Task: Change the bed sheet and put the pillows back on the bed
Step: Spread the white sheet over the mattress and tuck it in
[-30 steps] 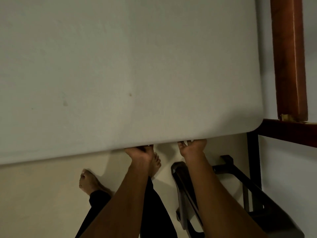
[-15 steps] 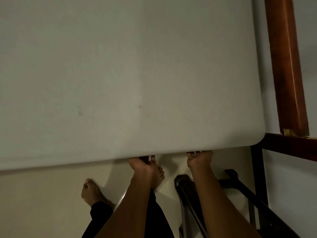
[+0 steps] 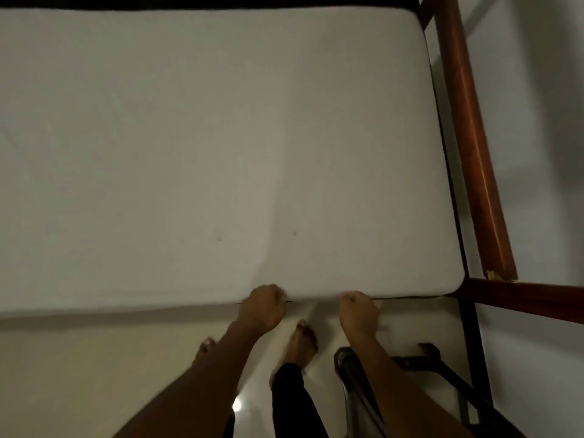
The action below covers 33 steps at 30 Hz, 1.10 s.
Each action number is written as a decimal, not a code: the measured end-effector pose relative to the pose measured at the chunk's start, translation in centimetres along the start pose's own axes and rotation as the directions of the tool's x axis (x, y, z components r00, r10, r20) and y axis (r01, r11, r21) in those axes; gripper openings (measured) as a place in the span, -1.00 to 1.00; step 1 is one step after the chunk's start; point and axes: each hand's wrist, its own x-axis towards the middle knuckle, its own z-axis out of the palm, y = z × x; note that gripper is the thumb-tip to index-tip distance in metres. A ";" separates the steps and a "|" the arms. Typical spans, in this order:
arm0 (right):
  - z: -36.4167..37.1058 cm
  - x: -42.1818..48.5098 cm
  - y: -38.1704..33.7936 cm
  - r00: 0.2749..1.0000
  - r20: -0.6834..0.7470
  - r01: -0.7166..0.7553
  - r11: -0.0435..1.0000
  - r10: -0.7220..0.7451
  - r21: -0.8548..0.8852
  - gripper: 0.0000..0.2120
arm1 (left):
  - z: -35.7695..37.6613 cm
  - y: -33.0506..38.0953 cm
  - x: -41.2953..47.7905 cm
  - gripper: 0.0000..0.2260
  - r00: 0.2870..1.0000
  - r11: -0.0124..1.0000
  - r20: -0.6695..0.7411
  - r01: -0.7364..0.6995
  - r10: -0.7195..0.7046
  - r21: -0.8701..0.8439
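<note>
A white mattress, smooth and bare of pillows, fills most of the head view and lies flat in its bed frame. My left hand and my right hand sit side by side at its near edge, close to the right corner. Both have knuckles up and fingers curled over that edge, the fingertips hidden beneath it. A faint crease runs up the surface from between my hands. I cannot tell whether a sheet covers the mattress.
A brown wooden rail runs along the bed's right side and meets a dark rail at the corner. A black metal chair frame stands at lower right. My bare feet are on the pale floor below the edge.
The mattress edge, held up close to the camera before, has dropped flat into the frame; its far edge now shows. My hands turned from gripping underneath to knuckles on top.
</note>
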 end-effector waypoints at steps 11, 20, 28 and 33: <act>-1.6 -17.3 -17.7 0.636 0.091 0.683 0.505 -0.766 -0.527 -0.38 | -19.6 -1.9 -10.4 -0.50 0.896 0.929 -0.373 -0.103 0.242 0.355; -2.6 -35.8 -27.7 0.479 0.128 0.751 0.330 -0.868 -0.571 -0.33 | -34.6 -11.5 -28.5 -0.51 0.768 0.941 -0.597 -0.023 0.232 0.337; -0.6 -46.4 -35.4 0.297 0.221 0.823 0.132 -0.929 -0.552 -0.30 | -41.2 -19.5 -37.8 -0.49 0.678 0.971 -0.726 0.074 0.117 0.227; 1.1 -49.7 -39.1 0.194 0.260 0.838 0.022 -0.946 -0.545 -0.31 | -43.3 -22.6 -40.2 -0.49 0.628 0.983 -0.778 0.143 0.001 0.117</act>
